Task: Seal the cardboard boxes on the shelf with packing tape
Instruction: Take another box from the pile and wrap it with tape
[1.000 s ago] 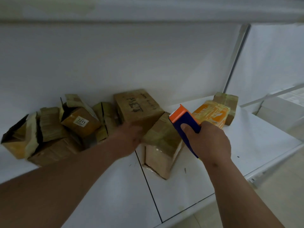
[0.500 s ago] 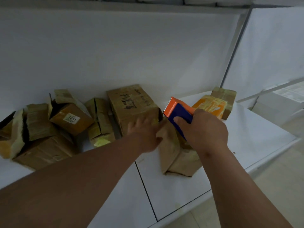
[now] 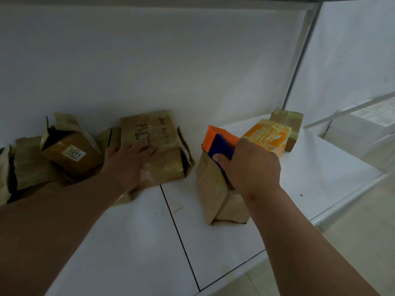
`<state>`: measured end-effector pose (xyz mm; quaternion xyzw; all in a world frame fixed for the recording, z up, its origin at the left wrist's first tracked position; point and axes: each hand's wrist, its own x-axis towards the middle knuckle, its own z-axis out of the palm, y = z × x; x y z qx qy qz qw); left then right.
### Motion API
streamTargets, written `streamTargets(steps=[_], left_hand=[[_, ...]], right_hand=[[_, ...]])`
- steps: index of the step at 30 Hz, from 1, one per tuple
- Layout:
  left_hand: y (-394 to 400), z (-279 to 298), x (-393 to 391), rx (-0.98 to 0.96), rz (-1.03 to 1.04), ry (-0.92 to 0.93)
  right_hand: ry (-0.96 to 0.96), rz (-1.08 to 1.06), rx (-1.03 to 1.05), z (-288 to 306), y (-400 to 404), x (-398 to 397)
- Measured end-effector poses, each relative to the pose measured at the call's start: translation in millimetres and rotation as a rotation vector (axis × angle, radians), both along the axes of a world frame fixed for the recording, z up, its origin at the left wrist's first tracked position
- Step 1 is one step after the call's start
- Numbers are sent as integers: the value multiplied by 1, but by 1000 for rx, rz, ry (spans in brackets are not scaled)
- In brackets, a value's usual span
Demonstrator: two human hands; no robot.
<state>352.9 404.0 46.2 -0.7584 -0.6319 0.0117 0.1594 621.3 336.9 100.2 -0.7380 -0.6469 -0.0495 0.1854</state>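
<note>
Pressing the left hand (image 3: 128, 165) flat, fingers spread, on top of the scribbled cardboard box (image 3: 149, 146) at the back of the shelf (image 3: 132, 242). Clamping the right hand (image 3: 252, 167) tight around the tape dispenser (image 3: 220, 142) (orange head, blue body), thumb across its blue face, with its lower end resting on the upright box (image 3: 213, 189) directly under that hand. Sitting just beyond the right hand: a taped orange package (image 3: 269, 135) and a small sealed box (image 3: 290, 122) behind it. Piling up left of the left hand: several torn, open boxes, among them the labelled box (image 3: 72, 150) marked 7211.

Looking like the start of a tape run on the upright box. Doing it well: bringing the left hand over to steady that box, since standing on end it looks ready to tip; keeping the dispenser pressed firmly against the cardboard; pulling in one even stroke along the seam; carrying the tape over the edge before tearing. Whether any tape is stuck down already — impossible to tell, hidden under the right hand.
</note>
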Motion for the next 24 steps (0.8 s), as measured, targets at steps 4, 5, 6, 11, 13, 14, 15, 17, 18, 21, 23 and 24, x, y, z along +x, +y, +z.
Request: streamTargets(steps=[4,5,6,11,13,14,15,17,18,21,23,24], left_hand=[[-18,-1,-23,12,-59,-25],[-24,-3,-26,8,-74,-52],[-31,-5,-29,24,-94,-87],[-73,-6,-28,99,-140,-190],[-86,0,-20,26,-89,-248],[-89,3,-15,-45,-29,-279],[-90,6,-9,-112,46,-308],[-84,9,10,-179,179,-380],[-79,11,21,-202,239,-420],[-63,11,46,-254,387,-515],[-52,5,53,-271,429,-542],[-48,2,53,-277,434,-558]], right_hand=[[6,-3,-15,0,0,0],[3,2,-9,-1,0,-2],[1,5,3,-1,-1,-4],[110,0,125,6,-7,-10],[133,23,149,10,-10,-15],[136,35,150,11,-12,-19],[132,43,148,12,-14,-23],[108,47,134,12,-19,-29],[96,47,125,12,-21,-31],[89,48,122,12,-26,-32],[96,52,131,11,-25,-30],[95,55,136,11,-24,-30]])
